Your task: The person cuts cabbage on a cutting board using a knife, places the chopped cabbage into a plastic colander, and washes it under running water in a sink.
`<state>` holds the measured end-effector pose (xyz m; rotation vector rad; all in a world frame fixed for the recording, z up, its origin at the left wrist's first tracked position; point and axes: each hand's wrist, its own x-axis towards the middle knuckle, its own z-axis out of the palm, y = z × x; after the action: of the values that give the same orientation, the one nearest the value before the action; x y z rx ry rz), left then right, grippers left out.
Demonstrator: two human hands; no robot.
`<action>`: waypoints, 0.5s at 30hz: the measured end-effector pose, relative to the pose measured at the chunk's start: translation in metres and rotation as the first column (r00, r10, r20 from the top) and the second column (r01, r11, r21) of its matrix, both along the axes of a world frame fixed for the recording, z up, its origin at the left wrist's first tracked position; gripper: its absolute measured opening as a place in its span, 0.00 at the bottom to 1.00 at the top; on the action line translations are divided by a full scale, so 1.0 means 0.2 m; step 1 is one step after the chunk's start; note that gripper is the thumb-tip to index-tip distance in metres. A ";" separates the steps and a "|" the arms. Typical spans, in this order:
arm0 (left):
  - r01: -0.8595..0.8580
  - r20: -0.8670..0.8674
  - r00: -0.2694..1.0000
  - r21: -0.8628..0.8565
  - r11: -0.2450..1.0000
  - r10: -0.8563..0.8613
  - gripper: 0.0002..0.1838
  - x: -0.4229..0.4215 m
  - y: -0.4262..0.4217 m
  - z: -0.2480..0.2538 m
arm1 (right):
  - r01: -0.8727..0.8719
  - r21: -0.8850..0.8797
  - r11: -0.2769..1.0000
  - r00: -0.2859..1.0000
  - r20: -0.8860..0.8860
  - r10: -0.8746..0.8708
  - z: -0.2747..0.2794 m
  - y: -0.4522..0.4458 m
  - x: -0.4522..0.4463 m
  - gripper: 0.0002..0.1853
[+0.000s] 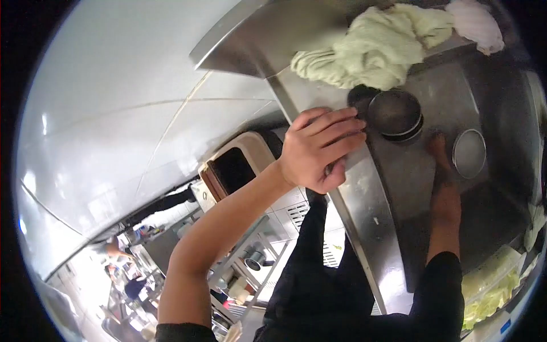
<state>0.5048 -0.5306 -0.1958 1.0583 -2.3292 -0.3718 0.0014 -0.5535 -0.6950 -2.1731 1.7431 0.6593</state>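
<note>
My left hand (325,145) is over the steel rim (364,211) of a sink, fingers apart and slightly bent, seemingly holding nothing. Inside the sink, my right hand (437,148) reaches down in shadow; its fingers are too dark to make out. Just left of it stands a dark round bowl-like vessel (395,112). On its other side lies a round, pale-rimmed metal dish or lid (469,154), apart from the hand. A crumpled light green cloth (379,48) lies along the sink's far side, beyond both hands.
A pinkish-white cloth (477,25) lies at the upper right. Leafy greens (490,290) are in a clear container at the lower right. A beige-rimmed bin (250,149) stands beyond my left forearm. Another person's arm (117,251) shows far off by cluttered counters.
</note>
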 end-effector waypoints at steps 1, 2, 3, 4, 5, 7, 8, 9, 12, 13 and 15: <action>-0.021 -0.003 1.000 -0.005 1.000 0.021 0.25 0.00 0.00 -0.01 | -0.021 -0.005 1.000 1.000 -0.003 0.021 0.18 -0.02 0.05 0.27; -0.030 -0.044 0.999 0.005 1.000 0.030 0.24 0.00 0.01 0.00 | 0.123 0.023 0.992 0.981 0.146 -0.125 0.39 -0.02 0.14 0.25; -0.032 -0.079 0.996 0.019 0.999 0.033 0.24 0.01 0.02 -0.01 | 0.190 0.053 0.980 0.955 0.222 -0.197 0.51 -0.02 0.22 0.25; -0.042 -0.072 0.996 0.022 0.999 0.043 0.24 0.02 0.03 -0.02 | 0.254 0.086 0.963 0.917 0.295 -0.268 0.64 -0.02 0.30 0.24; -0.052 -0.085 0.995 -0.006 0.999 0.051 0.24 0.02 0.04 -0.03 | 0.220 0.052 0.974 0.929 0.294 -0.225 0.72 -0.01 0.36 0.22; -0.052 -0.100 0.994 -0.047 0.998 0.048 0.23 0.03 0.04 -0.03 | 0.166 -0.028 0.986 0.951 0.269 -0.153 0.86 0.03 0.36 0.18; -0.049 -0.116 0.992 -0.051 0.997 0.043 0.23 0.02 0.05 -0.03 | 0.138 -0.073 0.988 0.963 0.244 -0.117 0.97 0.05 0.35 0.16; -0.070 -0.113 0.992 -0.056 0.996 0.063 0.23 0.02 0.06 -0.02 | 0.109 -0.123 0.986 0.972 0.220 -0.081 1.09 0.04 0.34 0.15; -0.124 -0.198 0.973 -0.036 0.992 0.114 0.23 0.04 0.17 0.05 | 0.696 0.532 0.483 -0.260 0.813 -0.520 1.57 0.10 0.56 0.11; -0.256 -0.336 0.908 0.024 0.966 0.249 0.21 0.06 0.25 0.12 | 0.737 0.487 0.468 -0.284 0.852 -0.440 1.90 0.14 0.76 0.10; -0.466 -0.436 0.785 0.051 0.883 0.439 0.20 0.16 0.46 0.25 | 0.806 0.319 0.498 -0.177 0.934 -0.310 2.47 0.31 1.18 0.09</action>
<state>0.5367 -0.4388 -0.1455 1.3080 -1.6137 -0.3078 0.2378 -0.4918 -0.2013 -0.8808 1.6936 -1.2824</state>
